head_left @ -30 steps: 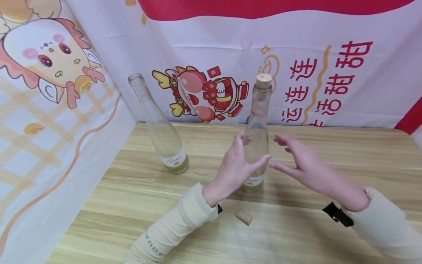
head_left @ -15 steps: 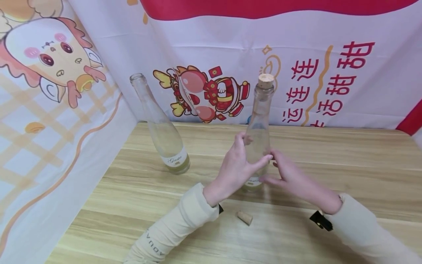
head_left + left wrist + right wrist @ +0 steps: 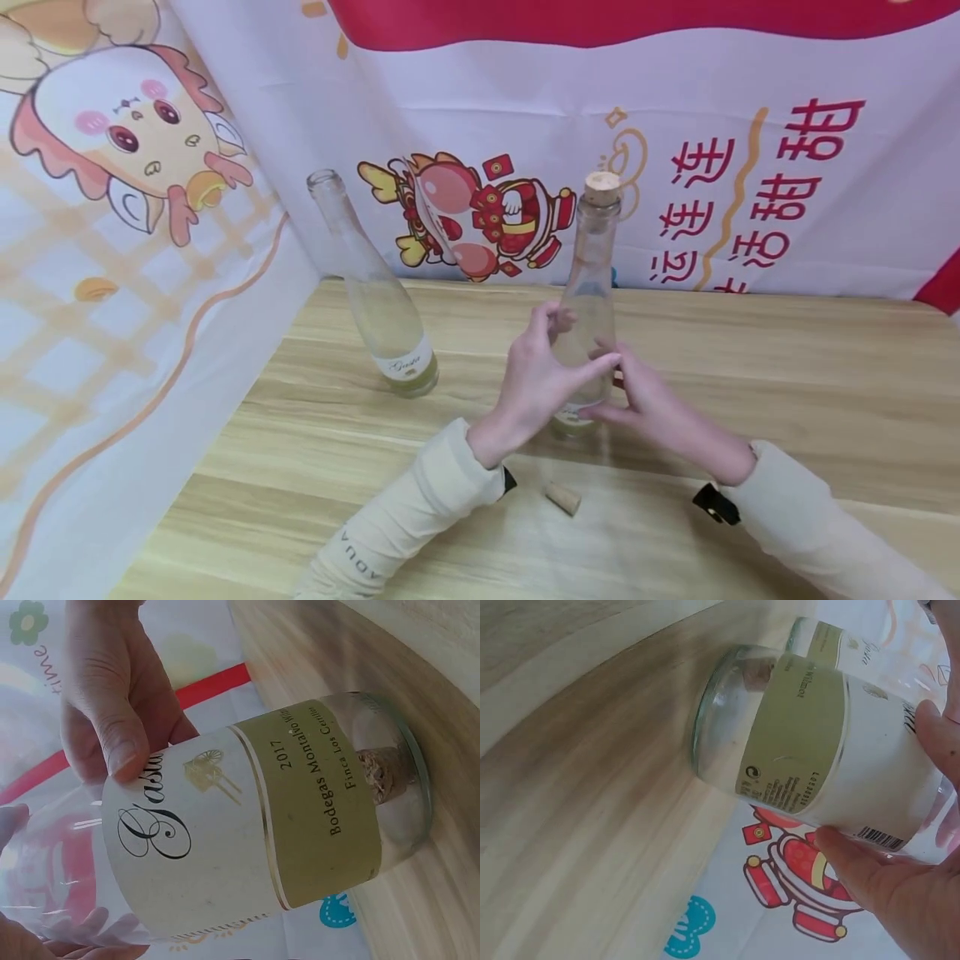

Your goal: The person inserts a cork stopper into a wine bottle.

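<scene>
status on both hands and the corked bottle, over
Left grip and right grip both on corked bottle. Bottle standing on table. Loose cork lying on near side, clear of it.

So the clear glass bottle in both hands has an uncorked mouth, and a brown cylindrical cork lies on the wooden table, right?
Not quite: the head view shows a pale cylindrical cork plugging the clear glass bottle that the left hand and right hand hold. The rest is right.
</scene>
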A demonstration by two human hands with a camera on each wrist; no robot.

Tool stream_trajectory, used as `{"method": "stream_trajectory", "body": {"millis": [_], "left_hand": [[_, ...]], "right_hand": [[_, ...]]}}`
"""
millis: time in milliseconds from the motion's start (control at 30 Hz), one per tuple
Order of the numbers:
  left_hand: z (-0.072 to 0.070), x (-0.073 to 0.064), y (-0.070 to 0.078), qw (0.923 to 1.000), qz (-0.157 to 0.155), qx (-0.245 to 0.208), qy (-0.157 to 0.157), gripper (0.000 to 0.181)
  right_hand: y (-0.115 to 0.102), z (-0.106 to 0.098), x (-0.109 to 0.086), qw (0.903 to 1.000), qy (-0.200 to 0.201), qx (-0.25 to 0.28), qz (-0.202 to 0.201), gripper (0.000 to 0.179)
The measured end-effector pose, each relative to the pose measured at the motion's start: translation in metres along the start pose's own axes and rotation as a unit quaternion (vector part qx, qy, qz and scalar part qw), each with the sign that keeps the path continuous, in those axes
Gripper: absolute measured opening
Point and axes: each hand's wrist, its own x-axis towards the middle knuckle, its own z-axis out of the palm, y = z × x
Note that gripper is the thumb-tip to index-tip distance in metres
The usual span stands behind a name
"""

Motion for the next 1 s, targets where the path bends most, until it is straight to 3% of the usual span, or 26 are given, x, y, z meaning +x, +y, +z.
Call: {"method": "stream_trajectory", "body": {"millis": [100, 300, 667, 833, 1000], "left_hand": [[-0.002, 0.002, -0.001, 0.9999, 0.002, -0.007, 0.012, 0.061], [-0.017, 0.013, -0.002, 0.9987, 0.007, 0.003, 0.05, 0.062], [-0.049, 0.036, -0.01, 0.9929, -0.018, -0.007, 0.118, 0.063], [-0.063, 0.046, -0.019, 0.9875, -0.032, 0.031, 0.151, 0.064], [-0.07, 0.053, -0.029, 0.9835, -0.045, 0.038, 0.171, 0.067]], "right_hand": [[-0.001, 0.001, 0.003, 1.0, -0.001, 0.002, 0.003, 0.076], [-0.01, 0.003, 0.027, 0.9969, -0.017, 0.062, 0.046, 0.067], [-0.015, 0.022, 0.082, 0.9962, -0.016, 0.062, 0.059, 0.059], [-0.015, 0.034, 0.106, 0.9945, -0.016, 0.089, 0.053, 0.069], [-0.011, 0.049, 0.124, 0.9955, -0.014, 0.079, 0.051, 0.081]]}}
